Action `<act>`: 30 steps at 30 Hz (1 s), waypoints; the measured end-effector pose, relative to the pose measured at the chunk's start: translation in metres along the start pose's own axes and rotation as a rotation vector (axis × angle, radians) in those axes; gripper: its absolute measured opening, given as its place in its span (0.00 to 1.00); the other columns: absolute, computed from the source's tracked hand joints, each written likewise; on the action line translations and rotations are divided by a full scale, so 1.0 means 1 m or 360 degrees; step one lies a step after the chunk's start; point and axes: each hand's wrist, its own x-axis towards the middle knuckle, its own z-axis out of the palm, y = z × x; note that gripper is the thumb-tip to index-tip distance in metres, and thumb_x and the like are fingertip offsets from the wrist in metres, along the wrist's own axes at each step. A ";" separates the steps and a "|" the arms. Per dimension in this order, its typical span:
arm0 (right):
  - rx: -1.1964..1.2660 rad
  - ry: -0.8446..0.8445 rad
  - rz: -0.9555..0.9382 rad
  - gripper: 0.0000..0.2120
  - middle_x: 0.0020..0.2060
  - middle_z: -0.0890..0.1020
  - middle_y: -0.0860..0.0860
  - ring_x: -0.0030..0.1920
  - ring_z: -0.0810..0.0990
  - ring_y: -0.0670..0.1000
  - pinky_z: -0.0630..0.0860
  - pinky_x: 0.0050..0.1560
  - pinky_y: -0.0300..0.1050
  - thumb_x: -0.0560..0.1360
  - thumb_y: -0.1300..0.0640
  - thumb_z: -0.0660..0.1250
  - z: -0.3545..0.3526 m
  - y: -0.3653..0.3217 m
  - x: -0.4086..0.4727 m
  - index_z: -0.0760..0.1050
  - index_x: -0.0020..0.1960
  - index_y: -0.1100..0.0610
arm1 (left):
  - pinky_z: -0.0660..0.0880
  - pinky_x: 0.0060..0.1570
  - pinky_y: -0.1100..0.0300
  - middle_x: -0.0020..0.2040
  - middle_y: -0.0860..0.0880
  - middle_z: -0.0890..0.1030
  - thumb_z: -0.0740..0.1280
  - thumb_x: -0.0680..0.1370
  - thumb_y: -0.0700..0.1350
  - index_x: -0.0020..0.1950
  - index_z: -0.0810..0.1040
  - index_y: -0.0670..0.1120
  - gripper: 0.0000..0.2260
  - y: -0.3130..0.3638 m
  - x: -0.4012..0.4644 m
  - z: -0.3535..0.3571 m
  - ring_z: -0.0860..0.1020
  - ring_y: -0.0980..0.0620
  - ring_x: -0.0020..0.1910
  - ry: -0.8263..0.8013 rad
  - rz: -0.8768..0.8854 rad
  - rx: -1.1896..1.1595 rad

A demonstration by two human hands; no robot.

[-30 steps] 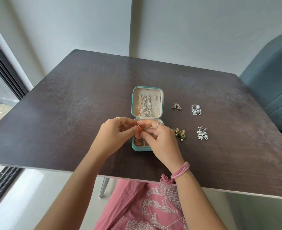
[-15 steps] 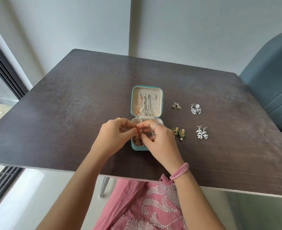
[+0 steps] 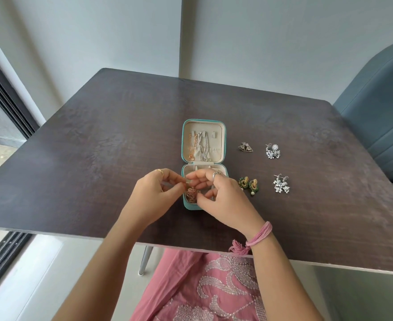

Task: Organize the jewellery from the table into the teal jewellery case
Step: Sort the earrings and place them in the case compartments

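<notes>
Teal jewellery case lies open in the middle of the dark table. Over its near half the left hand and right hand pinch a rose-gold chain with curled fingers. Four earring pairs lie to the right.

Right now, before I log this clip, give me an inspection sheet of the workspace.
Surface: dark table, near edge in view.
Job's things: teal jewellery case open, chains hanging in its lid; copper piece in the base; four earring pairs right of it: triangular, silver cluster, green-gold, silver drop.
Clutter: nothing seen.
Grips: left hand and right hand over the base, fingertips pinching something too small to tell.
Cables: nothing seen.
Surroundings: blue chair, window frame.
</notes>
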 end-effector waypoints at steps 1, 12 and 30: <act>0.0009 -0.0004 -0.0002 0.18 0.46 0.81 0.43 0.48 0.80 0.41 0.76 0.45 0.32 0.71 0.67 0.67 0.000 0.000 0.000 0.77 0.58 0.52 | 0.68 0.30 0.75 0.34 0.57 0.78 0.69 0.75 0.44 0.43 0.81 0.52 0.03 -0.001 0.000 0.000 0.74 0.65 0.28 0.0011 -0.0008 0.0002; 0.0630 0.0359 0.0085 0.17 0.44 0.84 0.50 0.46 0.81 0.45 0.76 0.50 0.39 0.74 0.72 0.63 -0.003 0.003 -0.004 0.79 0.53 0.53 | 0.68 0.31 0.75 0.37 0.57 0.79 0.68 0.75 0.45 0.42 0.79 0.56 0.06 0.000 0.004 -0.001 0.74 0.65 0.30 0.0117 -0.0026 -0.0036; 0.0620 0.0860 0.0390 0.15 0.44 0.84 0.50 0.43 0.81 0.42 0.76 0.39 0.34 0.74 0.71 0.61 -0.085 0.033 -0.023 0.80 0.49 0.53 | 0.68 0.35 0.76 0.38 0.60 0.78 0.65 0.77 0.44 0.48 0.80 0.52 0.06 0.062 0.019 0.036 0.75 0.64 0.31 -0.0181 0.0376 0.0146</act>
